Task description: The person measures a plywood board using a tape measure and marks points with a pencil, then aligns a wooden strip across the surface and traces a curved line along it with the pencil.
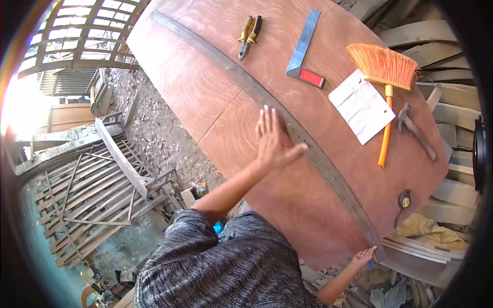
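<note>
A long grey wooden strip (pixel 233 73) lies across a reddish plywood sheet (pixel 215 110), running from the far left corner to the near right edge. My left hand (pixel 272 141) is open over the middle of the strip, fingers spread, with the thumb reaching across it. At the strip's near end, my right hand (pixel 363 256) has its fingers closed against the edge. A small blue pen-like object (pixel 371 264) pokes out below those fingers; most of it is hidden.
On the sheet lie pliers (pixel 249 38), a try square (pixel 304 49), an orange broom (pixel 387 118), a written-on paper (pixel 360 107), a hammer (pixel 415 132) and a tape measure (pixel 404 199). Planks (pixel 454 102) lie right; a slatted wooden frame (pixel 92 192) sits left.
</note>
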A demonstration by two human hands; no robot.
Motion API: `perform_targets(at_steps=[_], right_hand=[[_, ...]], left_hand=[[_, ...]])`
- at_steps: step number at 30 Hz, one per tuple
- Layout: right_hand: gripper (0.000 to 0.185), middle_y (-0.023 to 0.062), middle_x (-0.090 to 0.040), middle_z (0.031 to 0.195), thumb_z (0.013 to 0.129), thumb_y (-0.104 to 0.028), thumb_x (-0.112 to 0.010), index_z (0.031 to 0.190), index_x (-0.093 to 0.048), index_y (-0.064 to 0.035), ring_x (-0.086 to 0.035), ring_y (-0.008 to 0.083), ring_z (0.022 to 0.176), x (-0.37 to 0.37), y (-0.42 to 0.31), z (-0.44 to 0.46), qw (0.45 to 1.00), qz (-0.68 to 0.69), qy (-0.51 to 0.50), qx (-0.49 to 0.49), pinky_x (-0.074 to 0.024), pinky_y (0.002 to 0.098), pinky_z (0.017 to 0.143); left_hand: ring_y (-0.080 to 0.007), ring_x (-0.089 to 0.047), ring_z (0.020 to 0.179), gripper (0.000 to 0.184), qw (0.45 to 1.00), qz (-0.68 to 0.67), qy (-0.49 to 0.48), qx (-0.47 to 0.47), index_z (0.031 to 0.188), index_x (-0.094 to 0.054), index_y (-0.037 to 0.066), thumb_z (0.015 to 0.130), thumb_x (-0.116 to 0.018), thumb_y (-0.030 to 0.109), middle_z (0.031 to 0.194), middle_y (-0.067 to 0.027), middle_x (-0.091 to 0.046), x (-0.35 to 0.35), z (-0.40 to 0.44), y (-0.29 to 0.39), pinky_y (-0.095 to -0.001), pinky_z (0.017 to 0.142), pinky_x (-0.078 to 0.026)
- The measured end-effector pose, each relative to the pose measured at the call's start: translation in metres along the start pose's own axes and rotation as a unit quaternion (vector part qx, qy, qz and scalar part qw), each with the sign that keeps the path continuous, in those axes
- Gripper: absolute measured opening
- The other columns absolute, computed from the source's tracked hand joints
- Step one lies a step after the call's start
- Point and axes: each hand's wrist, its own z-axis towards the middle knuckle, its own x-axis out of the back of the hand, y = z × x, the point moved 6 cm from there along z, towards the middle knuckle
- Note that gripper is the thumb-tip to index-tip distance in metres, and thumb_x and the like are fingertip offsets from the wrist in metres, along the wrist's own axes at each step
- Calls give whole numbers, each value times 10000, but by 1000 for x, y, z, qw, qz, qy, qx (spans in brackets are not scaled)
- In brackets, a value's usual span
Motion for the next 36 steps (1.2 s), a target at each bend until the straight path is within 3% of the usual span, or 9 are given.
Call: perform_targets(at_steps=[5,8,14,17,20,24,27,31,36], right_hand=[[927,172,-273,1699,921,-584,-723,1611,-355,-86,-197,242,1594,9,5,16,999,-15,-22,-26,-262,268,1189],[961,189,-281,1690,921,-612,-709,1628,-317,-94,-297,267,1554,11,6,17,999,-34,-36,-21,-367,250,1106],[897,220,-422,1604,917,-610,-713,1552,-431,-42,-518,292,1385,9,-6,-5,999,-39,20,16,-495,367,967],[766,204,-604,1363,957,-623,-647,1416,-548,-18,-607,294,1178,10,-58,-57,953,-135,196,189,-508,402,944],[690,144,-705,1055,1010,-639,-546,1286,-620,-11,-636,279,934,-44,-129,-133,820,-264,306,406,-523,405,856],[708,77,-567,854,1058,-628,-408,1329,-522,17,-528,203,753,-227,-164,-215,917,31,-102,384,-472,331,703],[477,44,-521,848,999,-365,-491,1292,-542,7,-455,101,695,-360,-135,-259,880,-44,-333,336,-409,271,639],[227,47,-652,915,969,-157,-714,1043,-621,35,-601,85,802,-518,-95,-380,667,-153,-631,365,-517,258,721],[224,76,-745,919,952,-92,-717,1142,-700,27,-700,115,845,-633,-28,-415,590,-209,-707,329,-576,283,752]], left_hand=[[-475,60,1586,1596,998,18,-64,14,1594,-31,-132,563,-836,782,1684,-353,18,-28,-6,15,-641,1245,-17],[-464,69,1589,1613,994,31,-95,48,1596,-15,-131,551,-850,769,1687,-345,35,-30,-6,16,-641,1247,-10],[-445,76,1592,1647,987,67,-127,78,1601,-24,-117,511,-855,794,1690,-334,52,-27,-3,19,-630,1257,-23],[-453,84,1590,1647,985,79,-130,82,1601,-21,-119,513,-849,801,1690,-335,54,-30,-1,18,-643,1251,-13],[-457,94,1587,1646,985,76,-133,80,1601,-21,-121,517,-841,808,1689,-338,52,-28,-2,17,-657,1243,-10],[-454,106,1587,1647,986,71,-132,75,1600,-17,-124,522,-834,815,1689,-339,54,-28,-3,16,-663,1238,-9],[-453,109,1587,1645,987,67,-126,71,1601,-20,-123,524,-830,819,1690,-337,52,-30,-1,15,-669,1234,-9],[-461,58,1590,1618,990,52,-113,69,1598,-59,-130,523,-847,787,1693,-334,18,-27,-2,15,-694,1223,-46],[-457,16,1593,1595,991,39,-108,68,1599,-86,-125,519,-856,760,1698,-322,-12,-25,-1,14,-707,1216,-64]])
